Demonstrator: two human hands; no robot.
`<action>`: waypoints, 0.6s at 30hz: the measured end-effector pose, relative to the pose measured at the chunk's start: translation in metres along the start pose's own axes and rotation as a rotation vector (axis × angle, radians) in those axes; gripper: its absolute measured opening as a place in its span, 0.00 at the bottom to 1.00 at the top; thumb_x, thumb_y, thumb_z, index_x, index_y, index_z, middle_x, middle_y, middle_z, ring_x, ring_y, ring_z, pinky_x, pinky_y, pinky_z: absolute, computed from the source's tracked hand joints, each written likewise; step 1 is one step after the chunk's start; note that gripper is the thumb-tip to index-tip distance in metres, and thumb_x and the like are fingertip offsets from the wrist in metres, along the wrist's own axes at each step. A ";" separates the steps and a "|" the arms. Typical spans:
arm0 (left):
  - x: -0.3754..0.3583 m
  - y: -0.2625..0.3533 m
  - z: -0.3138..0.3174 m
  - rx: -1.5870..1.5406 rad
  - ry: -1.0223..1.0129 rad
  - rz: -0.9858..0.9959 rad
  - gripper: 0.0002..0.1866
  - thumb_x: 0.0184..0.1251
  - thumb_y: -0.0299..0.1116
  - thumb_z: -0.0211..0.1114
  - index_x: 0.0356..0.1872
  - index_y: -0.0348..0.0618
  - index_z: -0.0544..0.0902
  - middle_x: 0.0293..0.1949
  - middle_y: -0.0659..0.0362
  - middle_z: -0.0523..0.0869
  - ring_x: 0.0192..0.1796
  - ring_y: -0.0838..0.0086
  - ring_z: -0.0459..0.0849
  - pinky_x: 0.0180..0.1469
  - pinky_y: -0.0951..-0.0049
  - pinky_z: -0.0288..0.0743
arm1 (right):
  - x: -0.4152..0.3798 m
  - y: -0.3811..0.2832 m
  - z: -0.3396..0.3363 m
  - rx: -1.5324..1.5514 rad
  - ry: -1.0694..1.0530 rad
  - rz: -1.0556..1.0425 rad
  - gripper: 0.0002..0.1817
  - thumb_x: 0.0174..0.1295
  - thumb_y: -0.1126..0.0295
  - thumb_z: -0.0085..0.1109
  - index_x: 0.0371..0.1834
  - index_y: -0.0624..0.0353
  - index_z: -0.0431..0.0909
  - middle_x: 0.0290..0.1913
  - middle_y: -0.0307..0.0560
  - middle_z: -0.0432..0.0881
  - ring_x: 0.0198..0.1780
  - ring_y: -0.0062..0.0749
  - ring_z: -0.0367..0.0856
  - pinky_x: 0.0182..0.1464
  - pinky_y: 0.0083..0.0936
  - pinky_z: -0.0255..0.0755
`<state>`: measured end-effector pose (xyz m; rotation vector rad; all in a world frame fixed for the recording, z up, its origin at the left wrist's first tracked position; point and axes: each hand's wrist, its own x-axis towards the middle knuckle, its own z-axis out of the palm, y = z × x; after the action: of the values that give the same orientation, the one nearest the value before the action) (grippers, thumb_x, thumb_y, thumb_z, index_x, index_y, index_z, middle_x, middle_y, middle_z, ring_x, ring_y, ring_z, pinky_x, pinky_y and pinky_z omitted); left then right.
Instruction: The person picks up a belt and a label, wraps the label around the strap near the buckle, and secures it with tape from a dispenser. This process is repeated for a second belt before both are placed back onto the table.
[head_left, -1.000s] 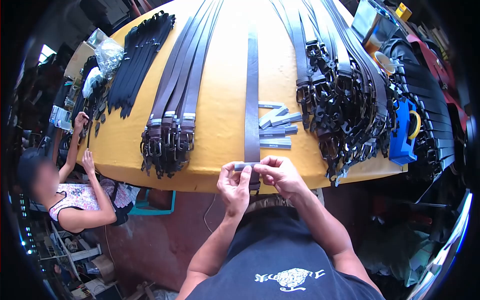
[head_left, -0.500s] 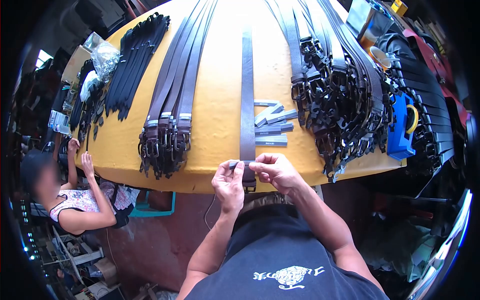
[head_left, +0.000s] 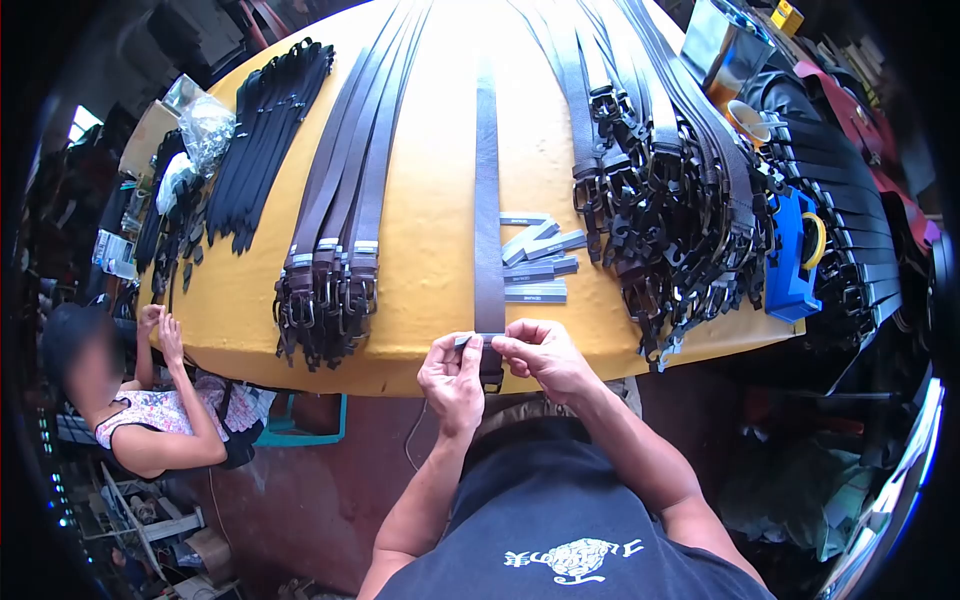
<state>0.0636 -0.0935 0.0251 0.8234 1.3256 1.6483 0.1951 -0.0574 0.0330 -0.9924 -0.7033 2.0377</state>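
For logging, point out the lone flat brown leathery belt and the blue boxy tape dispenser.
Lone flat brown leathery belt (head_left: pixel 487 200): head view, strap's middle.
Blue boxy tape dispenser (head_left: pixel 785 262): head view, side wall.

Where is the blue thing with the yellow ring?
In the head view, the blue holder sits near the front right corner of the yellow table, just right of the big pile of buckled belts.

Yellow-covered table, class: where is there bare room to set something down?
Bare yellow tabletop lies between the brown leather belt bundle and the single brown leather strap; a smaller patch, between flat grey labels and heaped metal-buckled belts. Crowded: that heap.
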 end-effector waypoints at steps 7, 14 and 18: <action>-0.002 0.002 0.007 0.158 0.159 0.246 0.11 0.62 0.22 0.65 0.43 0.36 0.74 0.37 0.60 0.77 0.38 0.80 0.78 0.40 0.82 0.71 | 0.002 0.009 0.004 0.025 -0.016 -0.147 0.06 0.60 0.70 0.65 0.34 0.60 0.79 0.27 0.32 0.78 0.24 0.09 0.68 0.25 0.09 0.61; -0.003 0.010 -0.002 0.722 0.135 0.433 0.04 0.58 0.25 0.69 0.33 0.39 0.82 0.35 0.58 0.82 0.35 0.76 0.78 0.38 0.75 0.73 | 0.001 0.014 0.017 -0.080 0.034 -0.217 0.05 0.62 0.72 0.63 0.34 0.63 0.79 0.28 0.31 0.79 0.29 0.08 0.70 0.29 0.10 0.62; -0.007 0.003 -0.004 0.439 0.123 0.191 0.05 0.60 0.23 0.67 0.37 0.34 0.81 0.35 0.57 0.85 0.36 0.77 0.83 0.41 0.78 0.77 | 0.003 0.016 0.018 -0.143 0.051 -0.249 0.05 0.62 0.73 0.62 0.33 0.63 0.79 0.28 0.31 0.79 0.29 0.08 0.70 0.29 0.11 0.62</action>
<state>0.0628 -0.1021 0.0271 1.1492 1.7781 1.5931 0.1729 -0.0670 0.0302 -0.9804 -0.9089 1.7602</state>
